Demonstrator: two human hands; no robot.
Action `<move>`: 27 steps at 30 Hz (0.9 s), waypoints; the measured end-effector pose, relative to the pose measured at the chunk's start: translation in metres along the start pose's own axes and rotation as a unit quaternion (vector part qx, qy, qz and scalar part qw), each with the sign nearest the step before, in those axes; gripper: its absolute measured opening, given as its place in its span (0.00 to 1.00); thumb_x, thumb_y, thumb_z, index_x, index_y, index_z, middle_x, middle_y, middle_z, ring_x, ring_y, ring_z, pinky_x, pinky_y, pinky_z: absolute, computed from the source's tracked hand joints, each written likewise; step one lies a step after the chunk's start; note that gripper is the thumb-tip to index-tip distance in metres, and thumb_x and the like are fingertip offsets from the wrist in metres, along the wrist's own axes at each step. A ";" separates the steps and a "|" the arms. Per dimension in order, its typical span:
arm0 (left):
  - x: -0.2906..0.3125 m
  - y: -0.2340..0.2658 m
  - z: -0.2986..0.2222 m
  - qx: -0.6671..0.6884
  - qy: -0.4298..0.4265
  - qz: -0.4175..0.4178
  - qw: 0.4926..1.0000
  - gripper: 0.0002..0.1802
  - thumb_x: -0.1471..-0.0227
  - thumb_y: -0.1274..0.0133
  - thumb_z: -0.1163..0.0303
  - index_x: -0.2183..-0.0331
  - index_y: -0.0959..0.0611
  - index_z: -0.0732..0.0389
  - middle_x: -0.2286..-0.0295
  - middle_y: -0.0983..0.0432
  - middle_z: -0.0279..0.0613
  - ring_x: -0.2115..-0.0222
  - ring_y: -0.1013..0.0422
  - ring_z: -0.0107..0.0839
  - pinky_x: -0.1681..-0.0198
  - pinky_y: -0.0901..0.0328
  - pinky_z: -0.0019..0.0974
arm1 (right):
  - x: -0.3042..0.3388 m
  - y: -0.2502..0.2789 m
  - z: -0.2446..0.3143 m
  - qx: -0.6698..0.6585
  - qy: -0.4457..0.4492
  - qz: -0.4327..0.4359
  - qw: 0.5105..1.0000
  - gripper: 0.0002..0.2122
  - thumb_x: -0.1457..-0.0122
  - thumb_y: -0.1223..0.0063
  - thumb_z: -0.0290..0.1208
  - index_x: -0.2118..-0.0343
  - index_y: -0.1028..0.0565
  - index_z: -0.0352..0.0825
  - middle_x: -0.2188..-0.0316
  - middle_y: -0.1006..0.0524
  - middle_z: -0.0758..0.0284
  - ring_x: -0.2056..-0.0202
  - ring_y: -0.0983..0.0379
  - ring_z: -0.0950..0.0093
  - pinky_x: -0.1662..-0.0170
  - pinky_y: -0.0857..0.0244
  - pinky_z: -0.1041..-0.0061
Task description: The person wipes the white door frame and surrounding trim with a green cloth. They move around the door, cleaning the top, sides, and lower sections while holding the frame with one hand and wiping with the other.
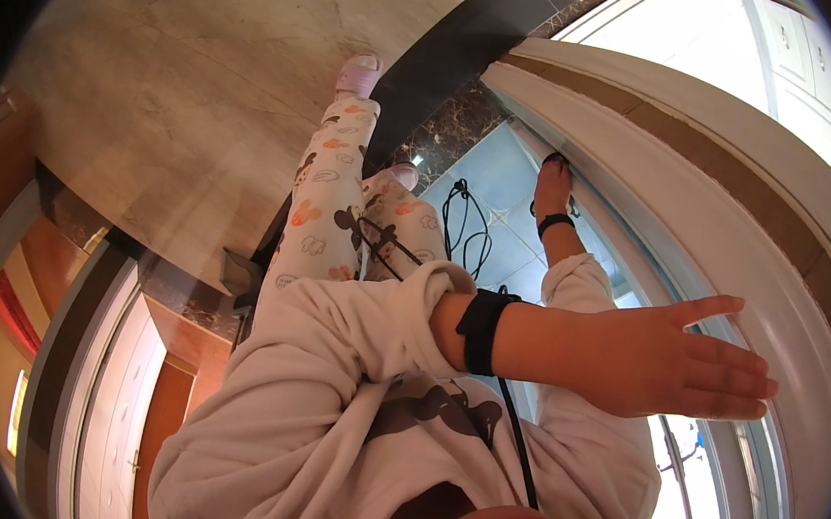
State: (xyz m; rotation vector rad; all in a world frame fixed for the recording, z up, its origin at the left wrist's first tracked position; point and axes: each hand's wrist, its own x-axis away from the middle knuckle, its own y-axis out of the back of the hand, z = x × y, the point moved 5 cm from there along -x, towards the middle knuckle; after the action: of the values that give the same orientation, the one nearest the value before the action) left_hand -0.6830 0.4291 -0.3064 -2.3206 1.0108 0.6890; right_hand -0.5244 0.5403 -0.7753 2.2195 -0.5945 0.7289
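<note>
One left hand [658, 368] points toward the frame [696, 215], fingers extended, thumb spread; from here I cannot tell whether the right hand [553, 191], beside that frame, grips.

We have room over the beige floor [195, 72], far left, our legs [325, 192] and looped black cable [460, 186] blocking the middle, a white frame [678, 198] barring the right

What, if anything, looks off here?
A black cable appears to lie in loose, untidy loops over the blue tiled floor, near a pale pink slipper. Slack cord that close to a foot looks odd and could snag. No spill or damage visible.
</note>
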 end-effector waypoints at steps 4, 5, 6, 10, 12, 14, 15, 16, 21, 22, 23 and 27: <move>0.009 0.001 0.015 -0.034 -0.005 0.026 0.999 0.28 0.37 0.52 0.70 0.36 0.31 0.52 0.37 0.35 0.35 0.38 0.37 0.32 0.33 0.51 0.61 | -0.020 -0.010 0.015 0.030 -0.014 -0.012 0.999 0.18 0.33 0.59 0.34 0.44 0.24 0.36 0.44 0.25 0.64 0.41 0.35 0.67 0.37 0.46 0.65; 0.013 0.002 0.018 -0.036 -0.006 0.030 0.999 0.28 0.37 0.53 0.69 0.36 0.31 0.52 0.37 0.35 0.35 0.38 0.37 0.32 0.33 0.51 0.61 | -0.026 -0.016 0.020 0.013 -0.010 0.015 1.000 0.18 0.33 0.59 0.34 0.45 0.23 0.36 0.45 0.25 0.64 0.41 0.34 0.66 0.38 0.46 0.65; 0.016 0.004 0.022 -0.037 -0.006 0.034 0.999 0.28 0.37 0.53 0.69 0.36 0.30 0.52 0.37 0.35 0.35 0.38 0.37 0.32 0.32 0.51 0.61 | -0.033 -0.024 0.028 -0.016 0.002 0.054 0.998 0.18 0.33 0.59 0.34 0.45 0.23 0.36 0.45 0.25 0.64 0.42 0.34 0.66 0.38 0.46 0.65; 0.031 0.013 0.041 -0.026 0.001 0.055 0.998 0.26 0.35 0.56 0.68 0.36 0.30 0.51 0.37 0.35 0.35 0.37 0.37 0.32 0.32 0.52 0.62 | -0.063 -0.043 0.053 -0.039 0.028 0.065 0.997 0.18 0.33 0.59 0.33 0.46 0.22 0.36 0.46 0.24 0.63 0.43 0.33 0.66 0.39 0.44 0.64; 0.036 0.017 0.052 -0.002 0.002 0.057 0.998 0.26 0.35 0.58 0.68 0.37 0.30 0.52 0.37 0.35 0.35 0.37 0.38 0.33 0.33 0.52 0.62 | -0.076 -0.049 0.061 -0.055 0.017 0.069 0.996 0.17 0.33 0.59 0.33 0.47 0.22 0.36 0.46 0.24 0.63 0.43 0.33 0.66 0.39 0.44 0.62; 0.040 0.020 0.064 0.038 -0.002 0.057 0.998 0.26 0.34 0.59 0.69 0.37 0.30 0.53 0.37 0.35 0.36 0.37 0.38 0.33 0.33 0.52 0.62 | -0.088 -0.049 0.066 -0.021 -0.011 0.023 0.999 0.18 0.33 0.58 0.34 0.46 0.22 0.37 0.45 0.24 0.63 0.42 0.33 0.65 0.38 0.45 0.60; 0.042 0.022 0.070 0.049 -0.005 0.057 0.997 0.26 0.34 0.59 0.69 0.37 0.30 0.53 0.37 0.35 0.37 0.37 0.38 0.33 0.33 0.52 0.62 | -0.093 -0.052 0.070 -0.030 -0.006 0.047 0.998 0.18 0.33 0.58 0.34 0.46 0.22 0.37 0.44 0.24 0.63 0.41 0.34 0.65 0.37 0.45 0.59; 0.045 0.023 0.075 0.066 -0.010 0.056 0.996 0.25 0.34 0.60 0.69 0.37 0.30 0.54 0.37 0.35 0.37 0.37 0.37 0.33 0.33 0.52 0.62 | -0.098 -0.052 0.073 -0.008 -0.011 0.029 0.999 0.17 0.33 0.58 0.33 0.46 0.22 0.36 0.45 0.24 0.63 0.42 0.33 0.66 0.38 0.44 0.61; 0.059 0.030 0.102 0.109 -0.019 0.053 0.992 0.24 0.34 0.62 0.68 0.38 0.29 0.57 0.38 0.34 0.39 0.37 0.37 0.35 0.33 0.51 0.63 | -0.129 -0.070 0.099 -0.016 0.010 0.046 0.999 0.17 0.33 0.57 0.33 0.46 0.24 0.35 0.45 0.25 0.63 0.43 0.32 0.67 0.40 0.41 0.67; 0.062 0.033 0.108 0.123 -0.016 0.054 0.991 0.24 0.34 0.62 0.68 0.39 0.28 0.57 0.38 0.34 0.39 0.37 0.37 0.36 0.33 0.51 0.62 | -0.136 -0.075 0.104 -0.024 0.011 0.047 0.999 0.17 0.33 0.56 0.34 0.46 0.24 0.35 0.46 0.24 0.64 0.43 0.32 0.67 0.40 0.41 0.67; 0.066 0.034 0.113 0.123 -0.017 0.054 0.991 0.24 0.34 0.62 0.68 0.39 0.28 0.57 0.38 0.33 0.40 0.37 0.37 0.36 0.33 0.51 0.62 | -0.142 -0.081 0.108 -0.031 0.011 0.045 0.998 0.17 0.33 0.56 0.34 0.46 0.24 0.35 0.46 0.24 0.64 0.43 0.32 0.67 0.40 0.41 0.67; 0.073 0.040 0.121 0.106 -0.032 0.060 0.992 0.25 0.35 0.61 0.68 0.39 0.28 0.58 0.38 0.33 0.40 0.37 0.37 0.36 0.32 0.51 0.61 | -0.155 -0.092 0.114 -0.100 -0.006 0.073 0.992 0.17 0.34 0.55 0.35 0.46 0.23 0.37 0.47 0.23 0.66 0.43 0.31 0.68 0.41 0.40 0.66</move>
State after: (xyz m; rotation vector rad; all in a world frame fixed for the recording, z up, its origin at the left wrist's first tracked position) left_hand -0.6997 0.4445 -0.4516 -2.0575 1.1431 0.6628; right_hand -0.5465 0.5439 -0.9875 2.0130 -0.8076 0.6977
